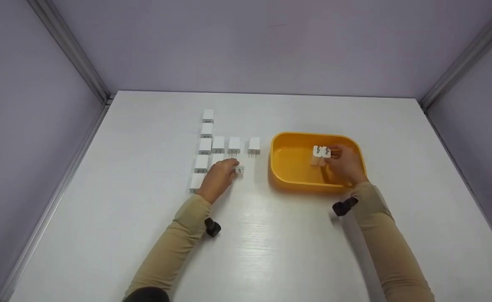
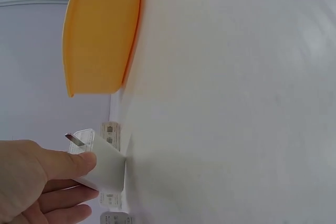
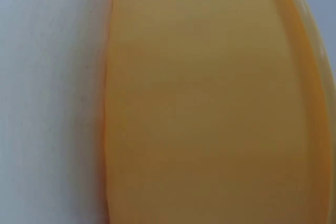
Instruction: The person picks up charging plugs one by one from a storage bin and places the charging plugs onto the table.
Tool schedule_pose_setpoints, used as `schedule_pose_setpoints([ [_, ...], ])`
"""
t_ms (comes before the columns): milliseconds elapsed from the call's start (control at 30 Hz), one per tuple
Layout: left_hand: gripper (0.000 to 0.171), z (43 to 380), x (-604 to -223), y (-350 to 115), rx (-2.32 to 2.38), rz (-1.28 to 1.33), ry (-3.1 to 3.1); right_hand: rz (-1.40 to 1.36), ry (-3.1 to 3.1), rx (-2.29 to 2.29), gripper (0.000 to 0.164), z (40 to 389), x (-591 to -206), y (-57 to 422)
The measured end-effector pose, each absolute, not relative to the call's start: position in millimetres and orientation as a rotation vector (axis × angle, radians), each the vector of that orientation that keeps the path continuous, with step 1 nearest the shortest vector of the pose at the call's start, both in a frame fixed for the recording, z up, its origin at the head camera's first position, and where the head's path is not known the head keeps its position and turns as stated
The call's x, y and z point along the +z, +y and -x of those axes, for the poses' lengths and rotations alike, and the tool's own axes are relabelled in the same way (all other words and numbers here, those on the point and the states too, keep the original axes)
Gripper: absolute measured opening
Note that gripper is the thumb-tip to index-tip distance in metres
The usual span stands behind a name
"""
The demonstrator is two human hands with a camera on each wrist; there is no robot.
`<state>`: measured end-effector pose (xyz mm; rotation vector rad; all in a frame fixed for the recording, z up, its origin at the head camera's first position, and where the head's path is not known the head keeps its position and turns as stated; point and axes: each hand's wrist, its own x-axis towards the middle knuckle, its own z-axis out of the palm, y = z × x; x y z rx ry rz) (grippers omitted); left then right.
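My left hand [image 1: 221,178] pinches a white charger plug [image 2: 105,166] between thumb and fingers. Its metal prong points away from the tabletop, and its other end is at or just over the surface. Beside that hand, several white charger plugs [image 1: 205,146] lie in a column, with more [image 1: 254,145] to their right. Over at the yellow bin [image 1: 288,184], my right hand [image 1: 346,163] reaches inside. Its fingertips pinch at a pair of white charger plugs [image 1: 322,152] held side by side, prongs up; the exact grip is partly hidden. Only the bin's outer wall [image 3: 210,103] shows in the right wrist view.
A white table [image 1: 271,235] carries everything. Pale panels [image 1: 262,50] stand behind it and at both sides, with metal rails [image 1: 70,46] at the corners. The bin's raised rim surrounds my right hand.
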<state>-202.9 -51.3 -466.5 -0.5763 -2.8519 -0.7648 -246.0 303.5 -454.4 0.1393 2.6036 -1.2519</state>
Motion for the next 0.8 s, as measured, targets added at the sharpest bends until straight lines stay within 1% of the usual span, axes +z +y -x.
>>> schedule_pose_setpoints([
  [267, 0.020, 203.3, -466.6, -50.3, -0.658, 0.574, -2.809, -0.119, 2.540, -1.315, 0.052, 241.0, -451.6, 302.3],
  [433, 0.023, 203.8, -468.6, -49.2, -0.565, 0.568, -2.823, -0.108, 2.530, -1.304, 0.049, 239.3, -449.7, 300.7],
  [600, 0.019, 204.5, -472.6, -49.7, -0.442, 0.576, -2.802, -0.098, 2.493, -1.317, 0.048, 239.0, -450.5, 297.3],
  [800, 0.020, 205.4, -474.7, -51.4, -0.328, 0.582, -2.786, -0.049, 2.480, -1.326, 0.046, 237.8, -451.8, 290.4],
])
